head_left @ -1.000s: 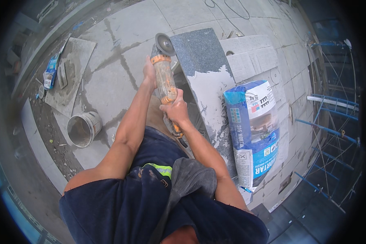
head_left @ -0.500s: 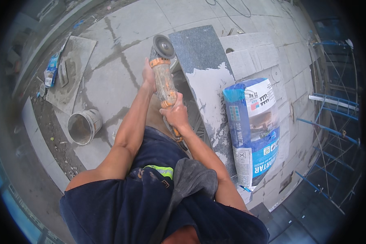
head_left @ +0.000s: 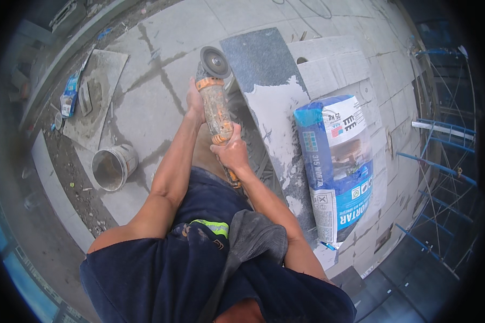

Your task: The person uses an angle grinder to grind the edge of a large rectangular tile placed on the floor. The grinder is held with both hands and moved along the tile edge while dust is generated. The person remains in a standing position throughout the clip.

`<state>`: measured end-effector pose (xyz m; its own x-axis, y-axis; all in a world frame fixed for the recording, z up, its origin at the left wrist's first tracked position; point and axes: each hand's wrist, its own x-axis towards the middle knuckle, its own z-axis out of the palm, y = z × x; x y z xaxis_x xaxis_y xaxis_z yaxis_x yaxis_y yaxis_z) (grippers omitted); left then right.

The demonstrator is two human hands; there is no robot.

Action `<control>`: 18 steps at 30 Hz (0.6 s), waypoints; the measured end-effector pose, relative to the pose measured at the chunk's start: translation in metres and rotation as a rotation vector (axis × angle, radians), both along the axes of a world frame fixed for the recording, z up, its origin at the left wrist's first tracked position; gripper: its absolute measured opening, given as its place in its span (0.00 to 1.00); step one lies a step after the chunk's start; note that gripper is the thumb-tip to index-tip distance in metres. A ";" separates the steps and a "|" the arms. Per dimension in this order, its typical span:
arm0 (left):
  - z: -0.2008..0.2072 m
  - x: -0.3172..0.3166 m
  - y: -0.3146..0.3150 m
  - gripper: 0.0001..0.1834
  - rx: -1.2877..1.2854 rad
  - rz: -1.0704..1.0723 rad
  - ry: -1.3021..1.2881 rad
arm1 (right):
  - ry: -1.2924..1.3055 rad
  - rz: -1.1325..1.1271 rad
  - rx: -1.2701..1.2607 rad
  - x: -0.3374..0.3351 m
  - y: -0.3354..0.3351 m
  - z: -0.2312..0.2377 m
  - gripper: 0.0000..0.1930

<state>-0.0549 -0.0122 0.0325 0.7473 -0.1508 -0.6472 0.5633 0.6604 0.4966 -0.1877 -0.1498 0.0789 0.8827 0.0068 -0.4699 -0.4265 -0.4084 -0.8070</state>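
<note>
An orange, dust-caked angle grinder (head_left: 216,110) is held up in front of me, its round disc (head_left: 215,62) at the far end. My left hand (head_left: 195,101) is closed around the side of the tool near its head; part of those fingers is hidden behind the body. Lower down, my right hand (head_left: 233,149) grips the rear handle. Right of the grinder lies a long dark slab (head_left: 264,54), partly coated with whitish mortar (head_left: 280,107). The disc is apart from the slab's left edge.
A blue and white mortar bag (head_left: 337,167) stands right of the slab. At left are a dirty white bucket (head_left: 113,167) and a mortar-smeared board (head_left: 99,102) with a trowel (head_left: 84,98). Blue scaffolding (head_left: 436,161) rises at far right; a cable (head_left: 307,12) lies at the top.
Both hands keep the same hold on the grinder, which shifts only very slightly. The surroundings move a little in the picture as the view turns.
</note>
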 end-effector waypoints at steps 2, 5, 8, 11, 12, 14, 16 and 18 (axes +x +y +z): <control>-0.001 0.002 0.001 0.50 -0.007 0.002 -0.001 | -0.033 0.011 -0.028 0.003 0.001 0.006 0.42; -0.008 0.007 0.004 0.51 -0.041 0.000 -0.026 | -0.081 0.023 -0.082 0.006 0.003 0.001 0.42; -0.007 0.007 0.006 0.53 -0.097 0.004 -0.051 | -0.087 0.016 -0.084 0.011 0.004 0.000 0.42; -0.002 0.002 0.007 0.54 -0.168 -0.028 -0.060 | -0.045 -0.005 -0.040 0.013 0.004 -0.002 0.42; -0.001 0.001 0.006 0.55 -0.194 -0.046 -0.062 | -0.026 -0.014 -0.023 0.013 0.004 -0.004 0.42; -0.004 0.003 0.006 0.55 -0.143 -0.055 -0.019 | -0.035 -0.003 -0.037 0.013 0.004 -0.006 0.42; -0.005 0.006 0.005 0.55 -0.100 -0.059 0.012 | -0.075 0.008 -0.066 0.013 0.005 -0.009 0.42; -0.003 0.009 0.004 0.55 -0.063 -0.059 0.032 | -0.149 0.023 -0.108 0.014 0.007 -0.012 0.42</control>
